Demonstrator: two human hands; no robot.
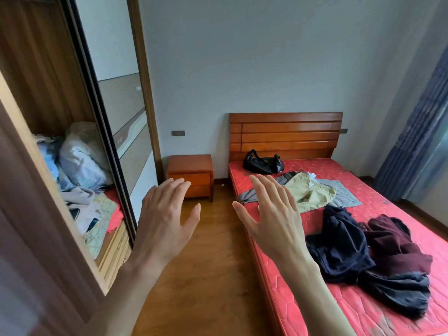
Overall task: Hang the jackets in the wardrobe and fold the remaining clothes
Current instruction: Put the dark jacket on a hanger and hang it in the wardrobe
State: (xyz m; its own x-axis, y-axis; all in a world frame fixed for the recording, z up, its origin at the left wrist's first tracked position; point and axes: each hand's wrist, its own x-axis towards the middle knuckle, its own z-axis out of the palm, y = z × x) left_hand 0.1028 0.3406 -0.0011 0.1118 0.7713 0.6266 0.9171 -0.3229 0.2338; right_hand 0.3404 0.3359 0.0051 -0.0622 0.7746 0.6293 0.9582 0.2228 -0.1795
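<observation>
My left hand [164, 219] and my right hand [271, 214] are raised in front of me, fingers spread, holding nothing. On the red mattress [378, 304] to the right lie a navy garment [339, 246], a maroon garment [392, 241], a dark grey garment [395, 289], a pale green garment [309, 192] and grey clothes [344, 192]. The wardrobe [48, 98] stands open at the left, with bundled clothes and bags [80, 161] on its shelf.
A black bag [263, 162] sits at the head of the bed by the wooden headboard [286, 132]. A wooden nightstand [190, 174] stands between wardrobe and bed. The sliding mirror door [121, 105] is beside the opening. Blue curtains [419, 132] hang at the right. Wooden floor [208, 263] lies below my hands.
</observation>
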